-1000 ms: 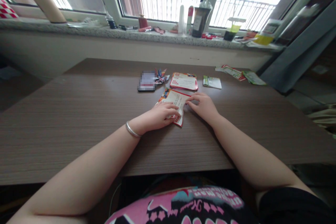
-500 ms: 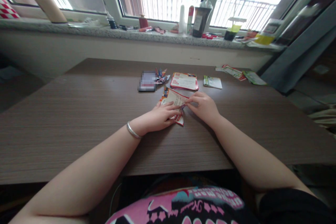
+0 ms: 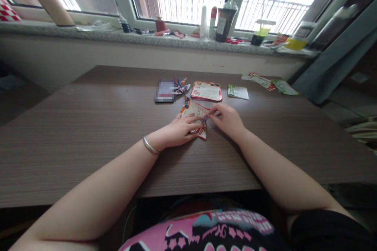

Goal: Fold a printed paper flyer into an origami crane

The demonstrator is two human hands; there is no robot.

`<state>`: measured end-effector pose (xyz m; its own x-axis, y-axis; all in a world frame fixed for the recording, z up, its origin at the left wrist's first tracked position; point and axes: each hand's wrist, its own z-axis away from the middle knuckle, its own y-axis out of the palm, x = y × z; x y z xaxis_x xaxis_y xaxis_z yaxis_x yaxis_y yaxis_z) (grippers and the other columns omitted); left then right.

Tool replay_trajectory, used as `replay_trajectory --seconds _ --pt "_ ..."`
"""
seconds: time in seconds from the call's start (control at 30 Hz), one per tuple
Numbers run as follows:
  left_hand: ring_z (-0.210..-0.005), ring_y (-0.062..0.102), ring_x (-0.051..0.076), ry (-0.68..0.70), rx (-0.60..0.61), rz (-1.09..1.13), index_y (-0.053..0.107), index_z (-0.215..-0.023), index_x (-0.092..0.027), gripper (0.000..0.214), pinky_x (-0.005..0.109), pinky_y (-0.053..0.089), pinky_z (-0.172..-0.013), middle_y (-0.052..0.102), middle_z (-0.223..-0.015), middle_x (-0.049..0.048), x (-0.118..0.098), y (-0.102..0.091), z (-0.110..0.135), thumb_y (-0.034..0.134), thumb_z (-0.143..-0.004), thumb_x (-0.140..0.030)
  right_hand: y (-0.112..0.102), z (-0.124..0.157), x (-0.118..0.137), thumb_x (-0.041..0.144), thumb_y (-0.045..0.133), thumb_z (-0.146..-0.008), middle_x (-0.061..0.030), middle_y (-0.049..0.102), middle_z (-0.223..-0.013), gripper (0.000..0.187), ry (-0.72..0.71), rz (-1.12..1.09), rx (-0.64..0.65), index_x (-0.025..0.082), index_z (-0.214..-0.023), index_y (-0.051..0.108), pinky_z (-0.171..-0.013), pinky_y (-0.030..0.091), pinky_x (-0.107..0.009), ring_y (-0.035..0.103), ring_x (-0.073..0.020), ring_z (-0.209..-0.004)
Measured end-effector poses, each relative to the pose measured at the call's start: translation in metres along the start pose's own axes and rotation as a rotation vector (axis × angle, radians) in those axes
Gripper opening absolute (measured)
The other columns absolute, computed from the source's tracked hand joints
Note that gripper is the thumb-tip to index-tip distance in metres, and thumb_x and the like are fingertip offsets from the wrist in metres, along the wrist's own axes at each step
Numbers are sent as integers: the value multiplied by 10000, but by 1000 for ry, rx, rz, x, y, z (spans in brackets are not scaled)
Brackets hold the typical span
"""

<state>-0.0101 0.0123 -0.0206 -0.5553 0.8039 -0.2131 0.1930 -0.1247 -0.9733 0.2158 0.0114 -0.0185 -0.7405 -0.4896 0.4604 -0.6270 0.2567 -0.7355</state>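
Note:
On the table in front of me lies a printed sheet of paper [image 3: 193, 107], cream with red edges and an orange picture corner, partly folded. My left hand [image 3: 183, 129] rests flat across it, fingers spread, holding it down against the wood and covering much of its lower left. At the sheet's right side, my right hand [image 3: 225, 118] pinches a folded edge between thumb and fingertips. The fold between the two hands shows a dark, patterned strip. Beyond the sheet sits a stack of similar printed sheets [image 3: 206, 91].
A folded paper piece [image 3: 182, 86] lies beside a phone-like flat object [image 3: 165, 91] with a blurred screen. Right of the stack are a small green-and-white paper pile [image 3: 238, 91] and loose coloured strips [image 3: 260, 81]. Bottles and a dark cup [image 3: 225, 23] line the windowsill [image 3: 176, 39].
My right hand has shifted slightly, and the pinched edge is folded a little further over, with more of the dark strip showing. The left hand stays nearly still on the sheet.

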Motion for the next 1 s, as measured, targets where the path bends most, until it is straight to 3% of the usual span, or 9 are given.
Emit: replay_trajectory --seconds 0.17,0.3,0.47,0.73,0.87,1.0 --pt "-1432 312 266 -86 24 46 431 -1408 -198 509 542 195 -1173 424 -1504 136 -2 0 0 487 -938 -387 6 -1 -2 194 640 -760 -4 648 -826 237 146 -182 -66 226 -973 540 -662 543 -304 635 -155 -705" --pt "-1449 281 260 -115 46 29 363 -1457 -165 566 510 183 -1181 378 -1532 147 -3 -1 0 436 -953 -410 7 -2 -2 199 635 -759 -3 645 -792 197 131 -222 -47 214 -941 561 -667 549 -307 626 -142 -669" --pt "-1469 233 273 -124 63 -26 315 -1488 -216 579 482 171 -1182 341 -1557 118 -3 1 1 409 -962 -437 6 -3 -2 193 625 -764 -12 643 -775 72 94 -212 -22 199 -788 557 -651 539 -300 611 -136 -661" --pt "-1463 209 369 -272 30 -102 355 -1452 -98 724 477 245 -1157 235 -1568 246 -6 -1 3 456 -904 -559 2 -2 -3 226 634 -792 -10 620 -739 119 105 -170 -23 199 -725 539 -637 521 -297 593 -140 -653" --pt "-1468 206 352 -297 14 -91 407 -1398 -72 729 459 251 -1160 272 -1551 253 -6 -1 3 448 -890 -593 1 -2 -3 240 647 -795 -11 625 -742 131 108 -152 -25 199 -719 548 -635 522 -300 596 -143 -654" --pt "-1464 201 379 -380 0 -85 331 -1447 -43 856 524 201 -1166 242 -1554 278 -5 4 2 428 -864 -662 -1 -2 -2 245 653 -802 -22 646 -759 119 123 -144 -12 193 -724 579 -642 522 -309 613 -154 -665"
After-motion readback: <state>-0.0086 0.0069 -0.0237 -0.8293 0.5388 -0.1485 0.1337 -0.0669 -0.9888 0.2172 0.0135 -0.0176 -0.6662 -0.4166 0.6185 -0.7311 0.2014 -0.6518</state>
